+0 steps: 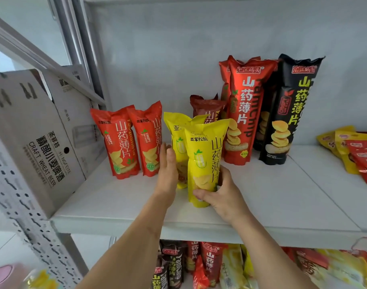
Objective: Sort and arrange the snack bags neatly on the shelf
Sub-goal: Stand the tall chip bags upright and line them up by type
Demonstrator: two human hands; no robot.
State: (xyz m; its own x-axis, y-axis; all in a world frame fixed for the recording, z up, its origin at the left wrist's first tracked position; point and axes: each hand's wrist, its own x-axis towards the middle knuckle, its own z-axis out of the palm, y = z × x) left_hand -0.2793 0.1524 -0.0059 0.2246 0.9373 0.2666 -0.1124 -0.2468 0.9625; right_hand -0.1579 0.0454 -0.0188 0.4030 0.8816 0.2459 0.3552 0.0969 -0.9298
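Carton (39, 142) at 9 o'clock: "CRAFT WHEAT BEER", "精酿小麦啤酒". Two small red bags (118, 142): "山药薄片", "CRISPY". Front yellow bag (205, 155) at centre: "山药薄片". Tall red bag (245, 109) at 1 o'clock: "汇江码头", "山药薄片", "YamChip". Black bag (289, 109) beside it: "汇江码头", "山药薄片".

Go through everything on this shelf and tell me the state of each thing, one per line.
Front yellow bag: upright, gripped low by right hand.
Rear yellow bag: upright, left hand flat against it.
Two small red bags: upright, side by side.
Tall red bag: upright.
Black bag: upright.
Beer box: closed, tilted.
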